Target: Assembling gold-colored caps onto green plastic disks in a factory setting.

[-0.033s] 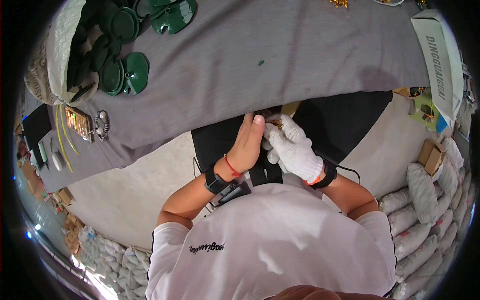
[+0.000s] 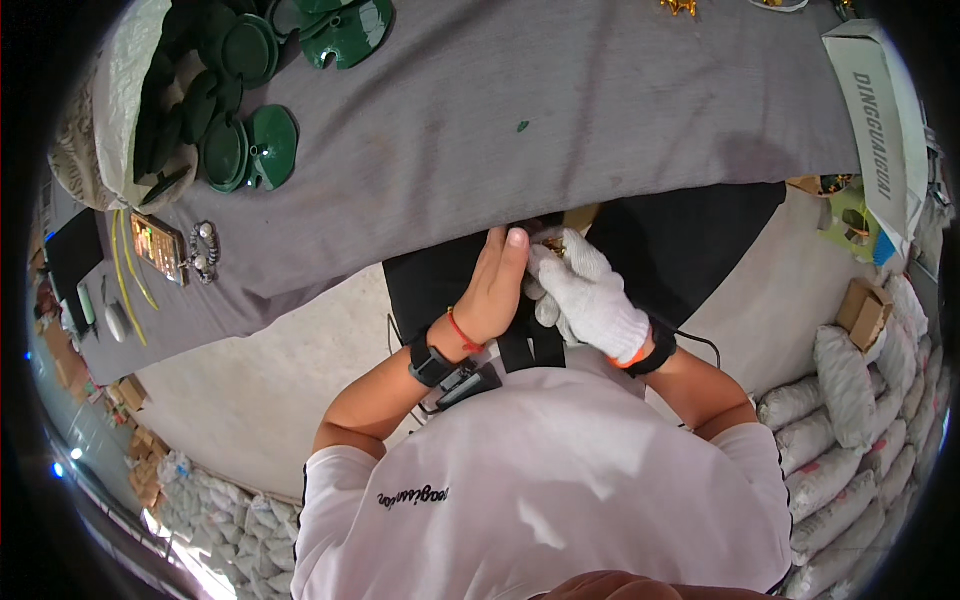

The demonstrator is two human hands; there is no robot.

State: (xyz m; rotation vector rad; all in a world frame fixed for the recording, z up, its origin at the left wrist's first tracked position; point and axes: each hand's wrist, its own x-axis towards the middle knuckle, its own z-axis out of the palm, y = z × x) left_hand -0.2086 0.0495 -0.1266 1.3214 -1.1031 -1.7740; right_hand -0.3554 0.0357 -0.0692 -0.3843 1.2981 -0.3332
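Above the black cloth (image 2: pixel 690 250) over your legs, your left hand (image 2: pixel 490 295) is bare, fingers straight (whether they grip anything, I cannot tell). Just beside it, your right hand (image 2: pixel 582 292), in a white glove (image 2: pixel 622 335), bends its fingers around a small golden piece (image 2: pixel 553 244), near the grey tablecloth's edge (image 2: pixel 430 228). Farther off, green plates (image 2: pixel 224 155) lie leftward; beyond, a golden ornament (image 2: pixel 678 7).

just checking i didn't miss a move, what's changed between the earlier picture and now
Hardly anything: at most, the gloved right hand has shifted very slightly rightward at the wrist. No grasp or release shows. The bare left hand stays beside it, the gold-coloured piece still seems held in the glove, and the green pieces, phone and bracelet lie as before.
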